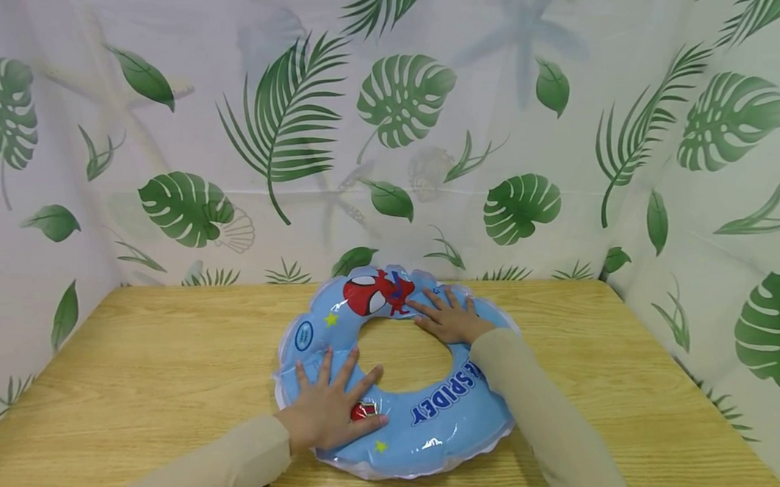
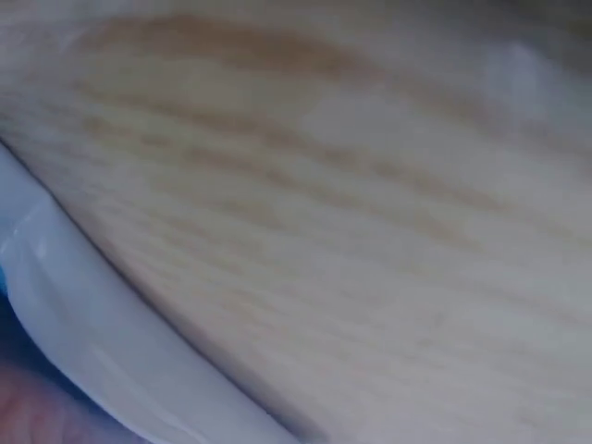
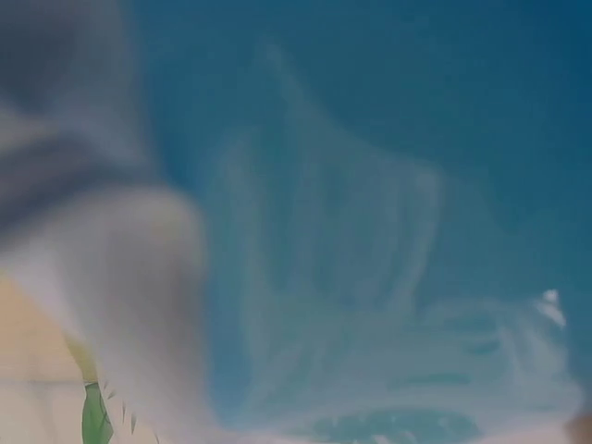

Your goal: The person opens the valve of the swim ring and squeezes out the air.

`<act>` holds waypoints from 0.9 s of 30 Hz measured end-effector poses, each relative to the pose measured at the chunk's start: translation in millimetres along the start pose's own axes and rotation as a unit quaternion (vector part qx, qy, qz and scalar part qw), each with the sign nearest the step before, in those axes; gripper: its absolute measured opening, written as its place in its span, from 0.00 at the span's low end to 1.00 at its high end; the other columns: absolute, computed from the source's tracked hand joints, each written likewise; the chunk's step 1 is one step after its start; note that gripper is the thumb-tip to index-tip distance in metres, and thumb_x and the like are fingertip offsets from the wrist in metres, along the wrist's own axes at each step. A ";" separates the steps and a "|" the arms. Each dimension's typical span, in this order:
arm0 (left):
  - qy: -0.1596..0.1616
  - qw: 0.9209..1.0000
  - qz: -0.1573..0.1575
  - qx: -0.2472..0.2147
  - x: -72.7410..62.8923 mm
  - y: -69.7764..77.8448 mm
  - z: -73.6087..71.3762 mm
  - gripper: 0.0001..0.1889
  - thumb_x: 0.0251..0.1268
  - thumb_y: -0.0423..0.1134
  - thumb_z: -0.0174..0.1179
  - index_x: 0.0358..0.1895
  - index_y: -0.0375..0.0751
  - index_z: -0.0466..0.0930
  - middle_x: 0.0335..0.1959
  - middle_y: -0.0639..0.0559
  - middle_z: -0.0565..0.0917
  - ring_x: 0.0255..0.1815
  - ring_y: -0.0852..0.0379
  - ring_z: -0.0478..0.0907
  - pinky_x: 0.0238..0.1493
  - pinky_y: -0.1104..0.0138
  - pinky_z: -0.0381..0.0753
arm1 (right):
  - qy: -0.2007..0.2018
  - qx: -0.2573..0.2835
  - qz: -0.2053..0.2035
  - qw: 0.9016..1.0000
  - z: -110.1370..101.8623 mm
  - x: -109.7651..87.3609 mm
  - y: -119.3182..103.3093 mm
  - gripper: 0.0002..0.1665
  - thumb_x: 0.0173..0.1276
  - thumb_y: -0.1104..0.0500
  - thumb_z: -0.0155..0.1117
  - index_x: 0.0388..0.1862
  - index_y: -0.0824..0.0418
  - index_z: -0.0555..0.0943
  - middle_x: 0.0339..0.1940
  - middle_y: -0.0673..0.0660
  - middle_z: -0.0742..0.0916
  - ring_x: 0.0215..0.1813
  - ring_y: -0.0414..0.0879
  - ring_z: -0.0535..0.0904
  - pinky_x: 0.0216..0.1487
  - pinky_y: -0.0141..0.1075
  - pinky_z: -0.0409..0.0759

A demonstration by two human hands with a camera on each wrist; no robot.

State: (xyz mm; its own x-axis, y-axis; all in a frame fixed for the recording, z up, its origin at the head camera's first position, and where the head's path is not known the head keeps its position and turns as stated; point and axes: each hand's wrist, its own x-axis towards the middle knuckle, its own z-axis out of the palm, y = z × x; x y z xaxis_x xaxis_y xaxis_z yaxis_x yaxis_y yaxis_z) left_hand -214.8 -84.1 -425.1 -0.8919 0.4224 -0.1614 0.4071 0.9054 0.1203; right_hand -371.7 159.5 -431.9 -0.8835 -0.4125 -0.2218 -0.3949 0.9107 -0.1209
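A blue inflatable swim ring (image 1: 434,447) lies flat on the wooden table, puffed up, with a red cartoon figure, yellow stars and "SPIDEY" lettering. My left hand (image 1: 332,408) rests on its near-left part, fingers spread and straight. On the far-right part my right hand (image 1: 452,320) lies with fingers extended, palm down. In the left wrist view, the ring's pale seam edge (image 2: 111,324) crosses the lower left above the tabletop. The right wrist view is filled by the ring's blurred blue surface (image 3: 370,231).
The wooden table (image 1: 171,358) extends around the ring on both sides. Behind and beside it hangs a white cloth backdrop (image 1: 454,196) printed with green leaves. Bare tabletop shows through the ring's hole.
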 end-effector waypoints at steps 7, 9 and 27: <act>0.006 0.999 0.007 0.035 -1.4 1.4 -8.2 0.40 0.55 0.76 0.33 0.71 0.64 0.49 0.74 0.45 0.47 0.70 0.28 0.39 0.56 0.27 0.40 | -0.003 0.012 -0.004 1.000 -2.6 -1.0 -1.0 0.31 0.72 0.36 0.28 0.73 0.38 0.47 0.76 0.54 0.44 0.74 0.64 0.32 0.63 0.69 0.33; 0.015 0.998 0.016 0.062 -1.3 1.9 -11.5 0.41 0.55 0.75 0.34 0.71 0.62 0.50 0.74 0.45 0.49 0.70 0.28 0.43 0.59 0.30 0.45 | -0.005 0.012 -0.006 1.000 -3.0 -1.1 -1.4 0.31 0.72 0.36 0.28 0.73 0.38 0.46 0.76 0.54 0.44 0.74 0.63 0.32 0.63 0.69 0.33; 0.157 0.971 0.031 0.179 61.9 -39.5 -45.6 0.43 0.55 0.71 0.45 0.72 0.58 0.46 0.74 0.46 0.49 0.72 0.35 0.47 0.62 0.37 0.54 | -0.007 0.007 0.007 1.000 1.0 2.9 1.8 0.32 0.71 0.35 0.27 0.73 0.36 0.45 0.76 0.53 0.43 0.74 0.62 0.31 0.64 0.68 0.32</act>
State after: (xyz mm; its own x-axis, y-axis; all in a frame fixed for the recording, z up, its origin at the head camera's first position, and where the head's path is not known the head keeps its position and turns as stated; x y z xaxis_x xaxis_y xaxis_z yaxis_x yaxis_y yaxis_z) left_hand -295.1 -95.6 -395.2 -0.8566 0.4942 0.1483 0.4542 0.8586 -0.2377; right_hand -374.7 159.8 -433.8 -0.8855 -0.3995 -0.2370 -0.3781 0.9163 -0.1320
